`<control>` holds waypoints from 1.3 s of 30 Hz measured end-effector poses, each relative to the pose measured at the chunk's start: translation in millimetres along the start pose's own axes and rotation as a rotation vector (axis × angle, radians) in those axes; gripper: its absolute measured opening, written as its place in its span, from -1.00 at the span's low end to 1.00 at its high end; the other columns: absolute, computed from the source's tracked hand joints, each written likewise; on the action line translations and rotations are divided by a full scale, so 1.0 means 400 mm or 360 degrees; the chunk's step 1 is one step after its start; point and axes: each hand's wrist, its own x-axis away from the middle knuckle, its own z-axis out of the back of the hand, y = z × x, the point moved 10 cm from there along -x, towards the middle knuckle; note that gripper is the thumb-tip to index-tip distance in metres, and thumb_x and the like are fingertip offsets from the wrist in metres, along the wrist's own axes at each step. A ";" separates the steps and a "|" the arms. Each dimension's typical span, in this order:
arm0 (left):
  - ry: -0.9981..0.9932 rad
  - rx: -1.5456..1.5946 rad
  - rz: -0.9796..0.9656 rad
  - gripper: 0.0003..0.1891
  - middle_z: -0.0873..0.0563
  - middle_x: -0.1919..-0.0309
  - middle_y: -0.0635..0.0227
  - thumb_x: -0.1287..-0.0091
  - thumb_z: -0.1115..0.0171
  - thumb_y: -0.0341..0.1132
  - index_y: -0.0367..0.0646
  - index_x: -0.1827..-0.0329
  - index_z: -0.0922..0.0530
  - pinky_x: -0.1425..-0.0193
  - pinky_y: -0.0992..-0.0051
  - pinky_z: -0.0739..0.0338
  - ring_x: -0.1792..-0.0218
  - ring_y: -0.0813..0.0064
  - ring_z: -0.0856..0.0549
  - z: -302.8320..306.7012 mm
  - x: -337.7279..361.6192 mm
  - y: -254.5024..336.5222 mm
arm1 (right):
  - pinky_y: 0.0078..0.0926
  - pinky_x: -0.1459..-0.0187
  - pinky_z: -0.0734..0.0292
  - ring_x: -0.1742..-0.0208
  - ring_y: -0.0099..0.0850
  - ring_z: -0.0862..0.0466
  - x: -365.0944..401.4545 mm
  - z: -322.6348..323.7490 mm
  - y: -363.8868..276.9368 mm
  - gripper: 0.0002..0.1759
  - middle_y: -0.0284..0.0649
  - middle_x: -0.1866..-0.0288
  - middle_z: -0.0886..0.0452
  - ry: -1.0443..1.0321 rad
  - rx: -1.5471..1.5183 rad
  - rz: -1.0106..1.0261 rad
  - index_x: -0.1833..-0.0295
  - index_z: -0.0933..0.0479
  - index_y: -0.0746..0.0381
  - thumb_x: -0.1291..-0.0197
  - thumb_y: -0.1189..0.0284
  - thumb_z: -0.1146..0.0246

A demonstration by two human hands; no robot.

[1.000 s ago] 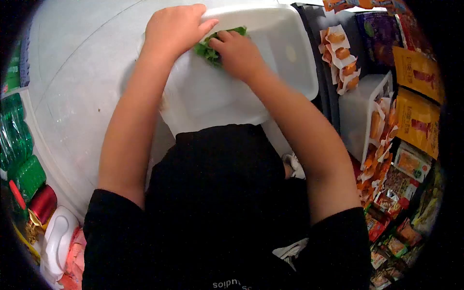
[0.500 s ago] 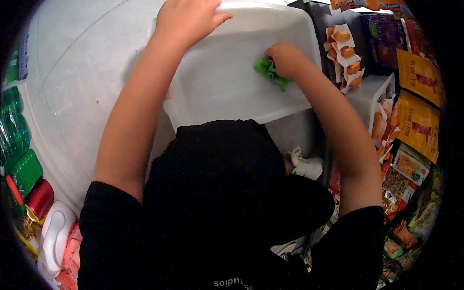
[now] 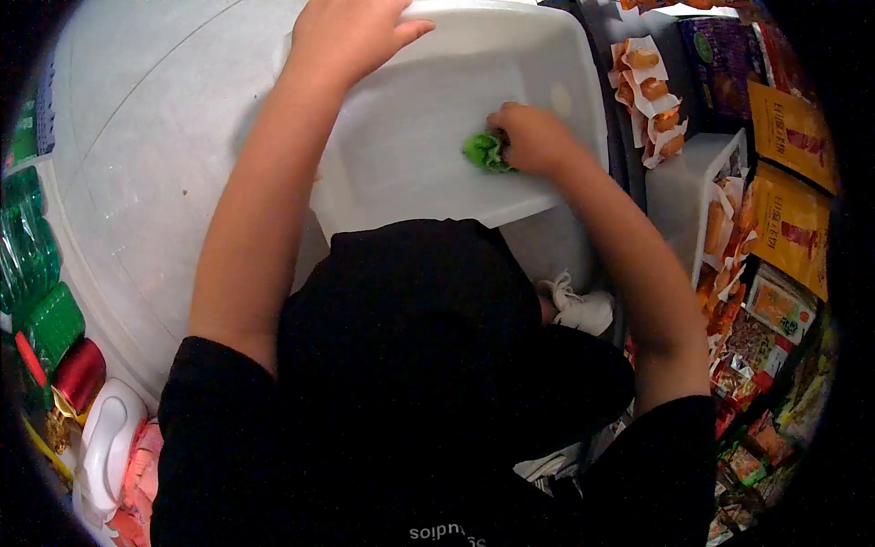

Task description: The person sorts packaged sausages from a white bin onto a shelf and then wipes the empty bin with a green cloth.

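A white plastic tub lies in front of me, its inside facing up. My right hand is closed around a crumpled green cloth, pressed against the tub's inner surface right of the middle. At the tub's far left edge, my left hand grips the rim with the thumb pointing right. The top of the picture cuts off part of its fingers.
Sausage-like snacks in white paper and yellow packets line the right side. Green plastic packs and a white-handled item stand at left. A white shoe shows below the tub.
My right hand has slid the green cloth a little left and down across the tub's inside. My left hand has stayed at the rim.
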 end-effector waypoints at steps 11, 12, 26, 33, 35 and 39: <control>-0.0047 0.0001 0.0041 -0.53 -0.66 0.53 0.22 -0.26 -0.10 0.17 -0.10 0.43 -0.51 0.35 0.18 -0.51 0.42 0.13 -0.66 0.000 -0.002 0.000 | -0.19 0.17 -0.48 0.19 -0.10 -0.58 -0.089 -0.054 -0.297 -0.80 -0.13 0.25 -0.52 -0.0007 -0.0462 0.0480 0.33 -0.54 0.17 0.20 0.51 -0.26; -0.0052 -0.0006 0.0045 -0.53 -0.65 0.53 0.22 -0.26 -0.10 0.17 -0.11 0.43 -0.50 0.35 0.17 -0.51 0.41 0.12 -0.66 -0.001 -0.003 -0.002 | -0.19 0.17 -0.48 0.19 -0.10 -0.58 -0.096 -0.055 -0.329 -0.80 -0.13 0.25 -0.52 -0.0002 -0.0459 0.0484 0.33 -0.54 0.17 0.20 0.51 -0.26; -0.0041 0.0048 0.0050 -0.53 -0.66 0.54 0.23 -0.26 -0.09 0.19 -0.08 0.44 -0.53 0.37 0.22 -0.52 0.44 0.17 -0.66 0.004 -0.004 -0.004 | -0.15 0.11 -0.56 0.10 -0.11 -0.64 0.016 -0.005 0.017 -0.79 -0.11 0.13 -0.56 -0.0138 0.0580 -0.0177 0.15 -0.57 0.14 -0.09 0.52 -0.13; -0.0073 0.0035 0.0073 -0.53 -0.65 0.57 0.27 -0.28 -0.08 0.17 -0.10 0.43 -0.55 0.40 0.28 -0.51 0.49 0.21 -0.64 -0.015 -0.002 -0.011 | -0.17 0.07 -0.52 0.09 -0.03 -0.62 0.017 0.023 0.071 -0.83 -0.02 0.19 -0.60 0.0322 0.0238 -0.0388 0.23 -0.55 0.24 -0.01 0.61 -0.15; -0.0093 0.0042 0.0071 -0.53 -0.65 0.56 0.27 -0.28 -0.08 0.17 -0.10 0.42 -0.56 0.40 0.27 -0.51 0.48 0.21 -0.65 -0.008 -0.002 -0.007 | -0.18 0.07 -0.51 0.10 -0.02 -0.61 0.019 0.021 0.092 -0.81 -0.02 0.20 -0.60 0.0311 0.0145 -0.0359 0.23 -0.54 0.26 0.02 0.62 -0.17; -0.0011 0.0055 0.0006 -0.52 -0.66 0.55 0.26 -0.27 -0.08 0.18 -0.10 0.42 -0.56 0.40 0.26 -0.51 0.47 0.20 -0.65 -0.001 -0.004 -0.005 | -0.20 0.09 -0.49 0.13 -0.01 -0.60 0.008 0.012 0.112 -0.75 -0.02 0.23 -0.60 0.0347 -0.0122 -0.0268 0.22 -0.52 0.29 0.12 0.65 -0.19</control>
